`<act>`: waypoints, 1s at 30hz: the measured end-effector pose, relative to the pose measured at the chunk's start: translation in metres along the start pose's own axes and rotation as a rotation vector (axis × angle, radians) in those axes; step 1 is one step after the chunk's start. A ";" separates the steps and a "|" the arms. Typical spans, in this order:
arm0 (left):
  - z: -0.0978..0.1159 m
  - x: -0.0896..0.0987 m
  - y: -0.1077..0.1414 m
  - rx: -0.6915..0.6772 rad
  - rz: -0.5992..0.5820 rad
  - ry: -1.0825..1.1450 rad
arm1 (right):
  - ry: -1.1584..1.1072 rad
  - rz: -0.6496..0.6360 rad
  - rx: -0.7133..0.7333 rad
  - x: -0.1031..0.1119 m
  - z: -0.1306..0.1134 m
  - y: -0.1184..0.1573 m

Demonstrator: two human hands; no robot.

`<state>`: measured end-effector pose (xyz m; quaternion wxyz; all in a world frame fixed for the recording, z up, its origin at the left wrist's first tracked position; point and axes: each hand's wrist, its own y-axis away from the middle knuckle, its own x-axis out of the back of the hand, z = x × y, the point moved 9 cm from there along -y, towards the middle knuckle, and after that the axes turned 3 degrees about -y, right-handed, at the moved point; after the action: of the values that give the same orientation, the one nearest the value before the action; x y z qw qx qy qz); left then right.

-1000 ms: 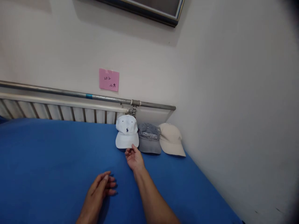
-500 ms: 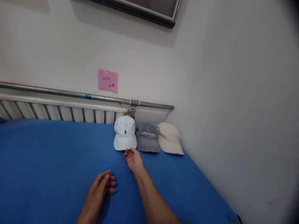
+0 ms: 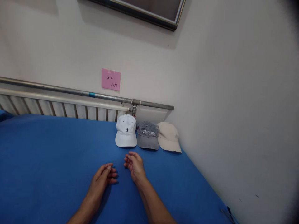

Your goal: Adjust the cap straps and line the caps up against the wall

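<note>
Three caps stand side by side near the wall at the back of a blue surface: a white cap [image 3: 126, 130] with a small dark logo on the left, a grey cap [image 3: 148, 136] with white lettering in the middle, and a beige cap [image 3: 169, 137] on the right. Just in front of the white and grey caps is my right hand [image 3: 135, 165], touching neither, its fingers loosely curled and apart with nothing in them. Lower and to the left, my left hand [image 3: 102, 177] hovers over the blue surface, fingers spread and holding nothing.
The blue surface [image 3: 53, 161] reaches the radiator [image 3: 70, 110] and a metal pipe [image 3: 58, 89] at the back. A pink note [image 3: 111, 79] is stuck to the wall beneath a framed picture [image 3: 161, 14]. On the right, the wall borders the surface. A dark object [image 3: 230, 214] lies at bottom right.
My right hand has drawn back from the white cap's brim, leaving a gap. My left hand has shifted slightly up in the picture. The view has moved a little.
</note>
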<state>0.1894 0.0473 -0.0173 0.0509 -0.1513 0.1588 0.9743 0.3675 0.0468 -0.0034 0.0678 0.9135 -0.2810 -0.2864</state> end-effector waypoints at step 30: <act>0.023 0.017 0.006 -0.071 -0.055 -0.280 | 1.024 -0.412 0.582 0.000 -0.010 0.163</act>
<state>0.1659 0.0500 -0.0002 0.0940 -0.0198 0.1115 0.9891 0.2957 -0.0895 0.0516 -0.1146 0.9513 -0.0974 0.2690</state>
